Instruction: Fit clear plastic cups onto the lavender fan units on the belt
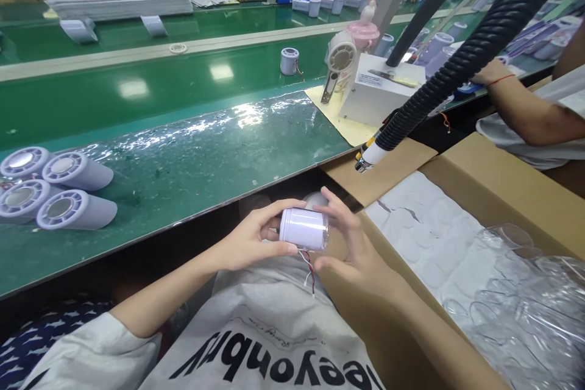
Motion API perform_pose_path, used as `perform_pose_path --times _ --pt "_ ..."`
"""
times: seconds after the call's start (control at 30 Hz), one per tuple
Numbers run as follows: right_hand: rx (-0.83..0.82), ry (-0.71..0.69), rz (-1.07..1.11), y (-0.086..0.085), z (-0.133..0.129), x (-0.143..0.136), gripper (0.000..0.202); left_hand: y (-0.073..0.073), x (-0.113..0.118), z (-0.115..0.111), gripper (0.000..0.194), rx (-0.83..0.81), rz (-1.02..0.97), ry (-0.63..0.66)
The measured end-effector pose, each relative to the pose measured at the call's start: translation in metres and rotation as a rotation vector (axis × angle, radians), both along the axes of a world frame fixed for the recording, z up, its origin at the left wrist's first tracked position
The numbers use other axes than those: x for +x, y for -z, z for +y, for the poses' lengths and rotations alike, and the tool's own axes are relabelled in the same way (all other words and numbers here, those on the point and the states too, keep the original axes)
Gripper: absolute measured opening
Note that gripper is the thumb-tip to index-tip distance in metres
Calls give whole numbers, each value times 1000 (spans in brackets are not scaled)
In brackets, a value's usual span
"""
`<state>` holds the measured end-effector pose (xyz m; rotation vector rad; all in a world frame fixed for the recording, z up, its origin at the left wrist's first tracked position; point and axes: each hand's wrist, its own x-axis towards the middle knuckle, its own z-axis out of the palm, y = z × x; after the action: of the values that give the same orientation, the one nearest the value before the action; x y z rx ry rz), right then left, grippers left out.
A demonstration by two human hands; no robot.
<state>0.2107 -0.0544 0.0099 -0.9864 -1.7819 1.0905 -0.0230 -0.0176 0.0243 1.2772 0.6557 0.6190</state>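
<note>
My left hand grips a lavender cylindrical housing by its left end, thumb below and fingers above. The housing lies on its side above my lap, and its right end looks clear and shiny. Thin red, black and white wires with small connectors dangle under it. Around the right end, my right hand is slightly blurred, with thumb and fingers spread apart. Whether a fingertip touches the housing I cannot tell. Several similar lavender cylinders with round grilles lie at the left on the green bench.
An open cardboard box at the right holds several clear plastic covers. Above it hangs a black corrugated hose. A handheld fan stands near a white box. One housing sits on the conveyor; co-workers sit across and to the right.
</note>
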Motion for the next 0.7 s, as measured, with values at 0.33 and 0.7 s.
perform_pose_path --times 0.33,0.7 --pt "-415 -41 180 -10 -4 1 43 -4 -4 5 70 151 17 137" --pt "-584 38 182 5 -11 -13 53 32 4 0 59 -137 100 112"
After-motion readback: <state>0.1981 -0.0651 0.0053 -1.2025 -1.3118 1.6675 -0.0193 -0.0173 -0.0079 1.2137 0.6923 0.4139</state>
